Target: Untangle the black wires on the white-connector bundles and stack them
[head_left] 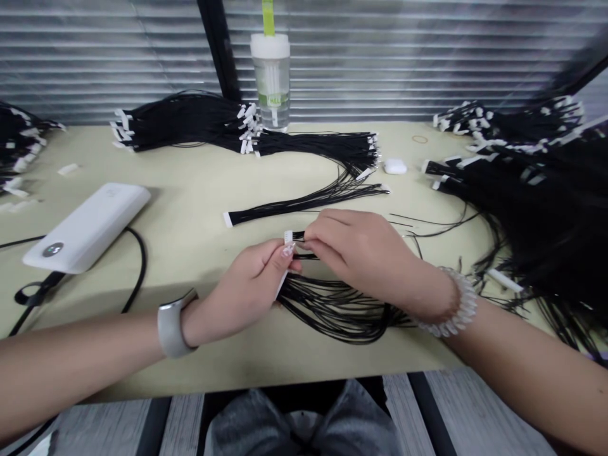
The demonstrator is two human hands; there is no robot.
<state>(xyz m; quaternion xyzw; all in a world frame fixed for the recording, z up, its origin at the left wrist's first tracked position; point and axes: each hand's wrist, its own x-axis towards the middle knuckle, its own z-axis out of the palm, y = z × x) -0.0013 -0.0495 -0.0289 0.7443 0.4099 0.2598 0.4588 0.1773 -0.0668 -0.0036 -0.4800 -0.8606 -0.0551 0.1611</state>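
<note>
My left hand (247, 288) pinches a small white connector (288, 237) between thumb and fingers, just above the table. My right hand (365, 250) is closed beside it, its fingertips holding thin black wires (300, 237) at the connector's right side. A loose bunch of black wires (337, 307) lies under both hands and runs toward the right. A finished flat wire harness (304, 206) with a white end lies just beyond my hands.
A white power bank (88, 225) with a black cable (137, 266) lies at the left. Bundles of black harnesses (190, 120) lie at the back, and a large pile (536, 190) at the right. A clear bottle (270, 79) stands at the back. A white earbud case (395, 166) lies nearby.
</note>
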